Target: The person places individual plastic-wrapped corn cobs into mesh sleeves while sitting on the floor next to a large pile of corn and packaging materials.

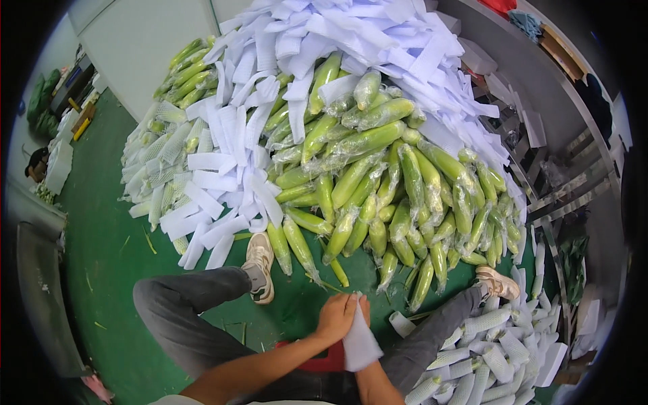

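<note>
Both hands meet low in the middle, between the spread legs. My left hand (336, 318) grips the upper end of a white foam net sleeve (361, 340) from its left side. Behind that sleeve is my right hand (365, 310), mostly covered, with a few fingers showing at its top edge. Whether anything is inside the sleeve cannot be told. Beyond the hands lies a heap of long green vegetables wrapped in clear film (354, 177), seemingly corn ears. Flat white foam sleeves (354, 30) are piled over and behind it.
Net-sleeved vegetables (167, 147) lie at left of the heap, and more (496, 349) beside the right leg. A metal frame rack (572, 197) stands at right. Under the person is a red seat (324, 359). Leaf scraps dot the green floor (116, 283).
</note>
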{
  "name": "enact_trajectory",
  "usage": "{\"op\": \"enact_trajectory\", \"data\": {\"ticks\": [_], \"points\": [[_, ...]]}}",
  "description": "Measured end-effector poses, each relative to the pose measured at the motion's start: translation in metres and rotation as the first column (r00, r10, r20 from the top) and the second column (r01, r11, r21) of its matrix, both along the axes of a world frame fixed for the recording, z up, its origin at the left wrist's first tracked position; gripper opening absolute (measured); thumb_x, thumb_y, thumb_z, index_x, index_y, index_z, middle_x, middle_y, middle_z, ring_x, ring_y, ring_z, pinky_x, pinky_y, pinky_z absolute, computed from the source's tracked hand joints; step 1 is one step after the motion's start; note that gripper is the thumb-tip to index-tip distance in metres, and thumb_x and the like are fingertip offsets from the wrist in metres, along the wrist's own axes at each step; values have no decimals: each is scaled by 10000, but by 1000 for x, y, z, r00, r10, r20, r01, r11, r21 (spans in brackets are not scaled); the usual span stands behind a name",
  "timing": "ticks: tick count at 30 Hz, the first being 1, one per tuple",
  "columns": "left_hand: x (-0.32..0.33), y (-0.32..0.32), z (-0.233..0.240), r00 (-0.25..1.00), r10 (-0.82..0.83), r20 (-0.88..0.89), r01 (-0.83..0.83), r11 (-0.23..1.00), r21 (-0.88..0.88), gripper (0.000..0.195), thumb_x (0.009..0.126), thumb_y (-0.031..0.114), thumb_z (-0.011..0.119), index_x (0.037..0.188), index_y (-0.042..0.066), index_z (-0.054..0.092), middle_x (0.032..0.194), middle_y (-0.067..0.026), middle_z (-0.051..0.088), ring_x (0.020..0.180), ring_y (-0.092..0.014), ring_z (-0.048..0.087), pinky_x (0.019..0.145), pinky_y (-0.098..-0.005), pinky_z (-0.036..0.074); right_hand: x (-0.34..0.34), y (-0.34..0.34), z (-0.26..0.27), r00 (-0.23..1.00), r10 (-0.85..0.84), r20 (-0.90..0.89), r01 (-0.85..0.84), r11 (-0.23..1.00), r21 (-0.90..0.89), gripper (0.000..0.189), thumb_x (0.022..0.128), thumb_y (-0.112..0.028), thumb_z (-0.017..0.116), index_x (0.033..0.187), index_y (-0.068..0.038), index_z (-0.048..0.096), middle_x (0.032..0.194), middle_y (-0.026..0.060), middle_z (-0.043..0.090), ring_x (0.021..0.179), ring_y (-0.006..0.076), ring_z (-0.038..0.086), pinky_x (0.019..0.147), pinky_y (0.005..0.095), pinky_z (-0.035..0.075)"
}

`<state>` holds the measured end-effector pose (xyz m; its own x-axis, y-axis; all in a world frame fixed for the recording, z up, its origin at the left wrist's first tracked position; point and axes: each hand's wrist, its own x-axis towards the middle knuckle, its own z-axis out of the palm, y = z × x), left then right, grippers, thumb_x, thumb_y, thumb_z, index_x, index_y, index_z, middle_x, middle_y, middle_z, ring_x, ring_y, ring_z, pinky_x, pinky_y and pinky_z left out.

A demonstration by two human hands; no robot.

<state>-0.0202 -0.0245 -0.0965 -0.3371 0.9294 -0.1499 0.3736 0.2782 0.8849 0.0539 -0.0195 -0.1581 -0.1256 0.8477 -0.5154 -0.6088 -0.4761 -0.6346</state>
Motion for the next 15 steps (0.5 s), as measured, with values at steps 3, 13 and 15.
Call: {"op": "enact_trajectory", "data": {"ticks": [3,13,15], "points": [[13,2,-2,976,152,157,-142,987,-72,316,902,279,425,867,4,578,874,-226,585,850,-385,542,760,-439,420,-7,-4,1,1000,-19,-3,18,995,-97,309,938,-351,427,947,-54,512,846,56,525,758,147,508,672,281,435],[0,-5,-25,937,189,293,-133,970,-202,179,852,160,580,906,-11,577,801,-99,627,702,-139,568,644,-288,464,-3,4,40,927,96,363,-64,993,-98,361,935,-416,424,920,-61,492,783,22,496,727,119,475,636,250,409],[-7,-7,-31,751,270,603,-84,944,-318,323,843,257,622,967,-38,577,881,-103,636,760,-147,585,668,-290,474,-2,2,38,936,114,332,-84,991,-102,406,935,-436,405,985,-50,522,831,39,524,753,130,495,666,255,422]]}}
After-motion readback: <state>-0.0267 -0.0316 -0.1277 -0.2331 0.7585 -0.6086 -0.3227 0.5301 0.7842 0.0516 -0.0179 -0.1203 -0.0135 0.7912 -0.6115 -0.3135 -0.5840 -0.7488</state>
